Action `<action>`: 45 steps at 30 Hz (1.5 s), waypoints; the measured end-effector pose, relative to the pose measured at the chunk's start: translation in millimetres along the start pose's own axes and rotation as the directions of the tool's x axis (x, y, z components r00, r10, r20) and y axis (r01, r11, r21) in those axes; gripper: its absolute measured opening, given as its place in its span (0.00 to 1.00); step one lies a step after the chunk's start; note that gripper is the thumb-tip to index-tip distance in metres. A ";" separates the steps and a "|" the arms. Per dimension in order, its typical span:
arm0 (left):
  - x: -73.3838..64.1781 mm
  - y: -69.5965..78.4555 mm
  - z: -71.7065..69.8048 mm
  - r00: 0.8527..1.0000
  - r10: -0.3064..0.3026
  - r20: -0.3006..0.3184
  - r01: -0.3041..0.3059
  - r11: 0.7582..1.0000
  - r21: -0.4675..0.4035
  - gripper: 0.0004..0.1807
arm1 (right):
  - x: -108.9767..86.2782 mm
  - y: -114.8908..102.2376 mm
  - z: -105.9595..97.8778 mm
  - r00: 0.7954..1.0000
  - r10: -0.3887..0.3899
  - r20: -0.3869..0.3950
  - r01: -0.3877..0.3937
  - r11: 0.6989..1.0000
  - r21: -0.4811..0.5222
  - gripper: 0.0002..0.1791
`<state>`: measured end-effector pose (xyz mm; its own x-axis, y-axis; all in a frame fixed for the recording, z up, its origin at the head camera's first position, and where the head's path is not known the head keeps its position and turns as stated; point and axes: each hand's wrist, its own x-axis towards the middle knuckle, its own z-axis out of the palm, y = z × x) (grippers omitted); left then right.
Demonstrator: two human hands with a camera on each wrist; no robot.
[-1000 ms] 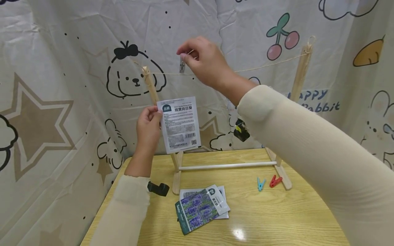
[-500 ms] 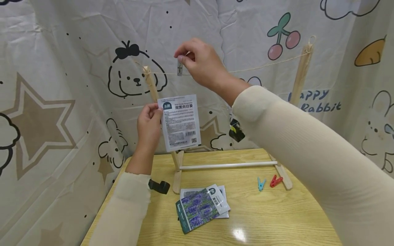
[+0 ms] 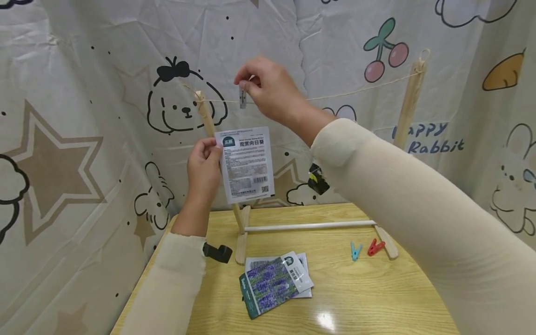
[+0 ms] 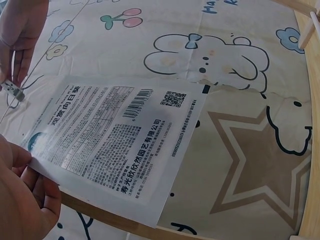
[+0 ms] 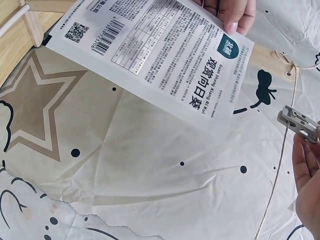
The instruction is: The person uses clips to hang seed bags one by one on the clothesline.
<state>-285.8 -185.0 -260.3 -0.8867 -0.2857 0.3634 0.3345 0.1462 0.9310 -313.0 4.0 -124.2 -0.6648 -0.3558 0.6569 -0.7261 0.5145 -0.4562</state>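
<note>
My left hand (image 3: 203, 168) pinches a white seed packet (image 3: 248, 167) by its upper left edge, printed back toward me. It hangs in front of the left post, a little below the string (image 3: 356, 94). Above it, my right hand (image 3: 272, 88) pinches a metal clothespin (image 5: 298, 124) between thumb and fingers. The clothespin points downward and overlaps the string in the head view; in the right wrist view its nose end is right at the string. From the left wrist view, the packet's barcode (image 4: 137, 104) side shows, with the thumb over one edge.
Two wooden posts, left (image 3: 204, 111) and right (image 3: 408, 109), carry the string, joined low down by a white rod (image 3: 310, 226). On the table (image 3: 356, 298) lie a purple-flower seed packet (image 3: 270, 286) over a white one, plus blue (image 3: 356, 251) and red (image 3: 375, 247) clothespins. A printed curtain hangs behind.
My right hand has come down and slightly left with the metal clothespin, bringing it lower across the string. The seed packet in my left hand has risen a little.
</note>
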 end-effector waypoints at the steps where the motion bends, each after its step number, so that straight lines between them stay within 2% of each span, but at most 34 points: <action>1: 0.3 0.3 0.2 1.000 0.003 0.000 -0.003 1.000 -0.008 0.09 | 0.1 0.0 0.8 1.000 -0.005 0.003 0.005 1.000 0.000 0.09; 8: 1.8 3.8 1.5 1.000 0.008 0.002 -0.008 0.999 -0.041 0.09 | 0.2 -3.5 5.7 0.998 0.031 0.050 -0.029 0.999 -0.035 0.10; 13: 2.8 7.7 1.3 1.000 0.007 -0.005 -0.008 0.998 -0.066 0.09 | 0.4 -4.6 8.7 0.998 -0.005 0.067 0.007 1.000 -0.030 0.10; 21: 3.7 14.5 0.9 1.000 0.020 0.003 -0.020 0.996 -0.091 0.08 | -0.5 -2.5 11.1 0.995 -0.005 0.100 0.009 0.999 -0.035 0.10; 34: 7.7 20.8 2.4 0.999 0.047 -0.009 -0.048 0.995 -0.091 0.07 | 0.1 0.2 15.7 0.992 -0.017 0.127 0.024 0.998 -0.056 0.10; 45: 6.4 23.4 0.4 0.998 0.057 -0.001 -0.057 0.995 -0.082 0.09 | 0.4 -1.8 17.1 0.989 0.012 0.146 -0.003 0.998 -0.066 0.10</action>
<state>-283.8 -183.0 -236.2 -0.8660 -0.2781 0.4157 0.4093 0.0835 0.9086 -315.0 -10.5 -133.3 -0.6923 -0.4594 0.5566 -0.7111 0.5656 -0.4176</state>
